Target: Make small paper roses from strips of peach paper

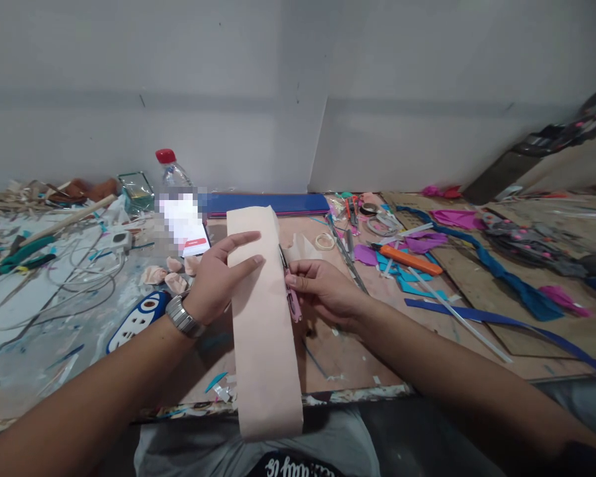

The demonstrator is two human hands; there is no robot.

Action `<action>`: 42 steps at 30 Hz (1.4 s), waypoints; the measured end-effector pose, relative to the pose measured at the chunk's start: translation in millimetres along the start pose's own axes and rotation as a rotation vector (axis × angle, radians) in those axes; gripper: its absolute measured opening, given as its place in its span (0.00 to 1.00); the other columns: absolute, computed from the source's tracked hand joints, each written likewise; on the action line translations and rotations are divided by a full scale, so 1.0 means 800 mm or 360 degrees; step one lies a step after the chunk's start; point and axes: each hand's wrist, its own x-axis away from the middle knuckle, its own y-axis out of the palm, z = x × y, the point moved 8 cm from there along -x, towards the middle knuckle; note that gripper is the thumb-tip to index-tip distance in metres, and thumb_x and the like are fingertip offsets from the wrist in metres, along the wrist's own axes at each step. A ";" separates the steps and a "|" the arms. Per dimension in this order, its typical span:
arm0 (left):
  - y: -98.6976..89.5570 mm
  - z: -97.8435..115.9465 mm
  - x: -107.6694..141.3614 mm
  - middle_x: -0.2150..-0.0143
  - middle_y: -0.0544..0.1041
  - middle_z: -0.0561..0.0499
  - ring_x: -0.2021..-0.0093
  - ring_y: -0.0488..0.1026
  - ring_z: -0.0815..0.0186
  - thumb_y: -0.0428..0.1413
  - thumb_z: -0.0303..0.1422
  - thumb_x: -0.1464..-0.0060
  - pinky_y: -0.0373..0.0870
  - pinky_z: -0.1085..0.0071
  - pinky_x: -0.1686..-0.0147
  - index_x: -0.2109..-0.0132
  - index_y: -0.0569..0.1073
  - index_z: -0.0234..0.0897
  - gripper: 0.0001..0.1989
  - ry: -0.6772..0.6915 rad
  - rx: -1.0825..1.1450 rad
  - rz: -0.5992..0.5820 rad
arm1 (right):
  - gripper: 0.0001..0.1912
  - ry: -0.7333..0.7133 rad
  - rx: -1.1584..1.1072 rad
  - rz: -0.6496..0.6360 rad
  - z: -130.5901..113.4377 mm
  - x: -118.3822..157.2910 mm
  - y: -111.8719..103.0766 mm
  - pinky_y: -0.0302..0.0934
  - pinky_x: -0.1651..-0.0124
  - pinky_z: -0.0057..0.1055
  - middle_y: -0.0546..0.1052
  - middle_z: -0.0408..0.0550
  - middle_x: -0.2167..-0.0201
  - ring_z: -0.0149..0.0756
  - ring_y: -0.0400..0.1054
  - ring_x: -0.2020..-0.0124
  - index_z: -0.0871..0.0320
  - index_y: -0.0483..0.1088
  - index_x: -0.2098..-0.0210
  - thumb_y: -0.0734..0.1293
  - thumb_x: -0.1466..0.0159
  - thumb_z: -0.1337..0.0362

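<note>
A long pale peach strip of paper or cloth (265,344) runs from the middle of the table down over its front edge. My left hand (223,271) holds the strip near its far end, thumb and a finger lying on top and the other fingers hidden beneath. On the strip's right edge, my right hand (322,288) grips small pink-handled scissors (293,301), their blades pointing away from me along the edge. A metal watch is on my left wrist.
Behind are a lit phone (191,228), a red-capped bottle (173,172) and a blue strip stack (268,204). At left lie green-handled pliers (24,255), cables and a power strip (138,320). An orange cutter (410,259), tape rolls and coloured scraps lie right.
</note>
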 end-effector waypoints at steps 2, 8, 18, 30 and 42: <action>0.000 0.003 0.001 0.40 0.79 0.45 0.39 0.74 0.50 0.69 0.40 0.48 0.71 0.50 0.39 0.44 0.79 0.43 0.24 0.0046 -0.0046 0.0004 | 0.19 -0.0016 0.0001 -0.0013 -0.001 0.000 0.001 0.66 0.76 0.25 0.78 0.40 0.79 0.28 0.70 0.82 0.62 0.74 0.69 0.83 0.47 0.58; 0.001 0.010 0.001 0.38 0.77 0.45 0.37 0.73 0.52 0.69 0.40 0.48 0.65 0.49 0.34 0.44 0.79 0.42 0.24 0.0144 -0.0120 0.0003 | 0.17 -0.0050 0.0015 -0.0093 -0.004 -0.001 0.004 0.65 0.76 0.27 0.78 0.42 0.78 0.30 0.71 0.82 0.62 0.74 0.67 0.81 0.43 0.56; 0.006 0.016 0.004 0.38 0.78 0.45 0.36 0.72 0.52 0.68 0.40 0.48 0.65 0.52 0.33 0.44 0.79 0.41 0.24 0.0202 -0.0182 -0.0019 | 0.19 -0.0040 -0.0035 -0.0008 -0.006 -0.001 -0.003 0.69 0.74 0.28 0.79 0.41 0.75 0.28 0.71 0.79 0.62 0.76 0.64 0.82 0.46 0.57; 0.009 0.013 0.007 0.38 0.78 0.45 0.37 0.73 0.52 0.68 0.40 0.47 0.66 0.51 0.34 0.44 0.79 0.41 0.24 0.0168 -0.0168 -0.0033 | 0.19 -0.0061 0.0010 0.0009 -0.010 -0.001 -0.002 0.64 0.77 0.26 0.77 0.41 0.78 0.28 0.68 0.81 0.61 0.75 0.68 0.83 0.47 0.56; 0.010 0.014 0.007 0.36 0.76 0.44 0.36 0.72 0.51 0.68 0.39 0.47 0.65 0.49 0.33 0.42 0.77 0.41 0.26 0.0182 -0.0148 -0.0071 | 0.19 -0.0108 0.0010 0.0067 -0.010 -0.001 -0.005 0.62 0.76 0.26 0.77 0.41 0.77 0.27 0.66 0.79 0.60 0.75 0.67 0.83 0.47 0.56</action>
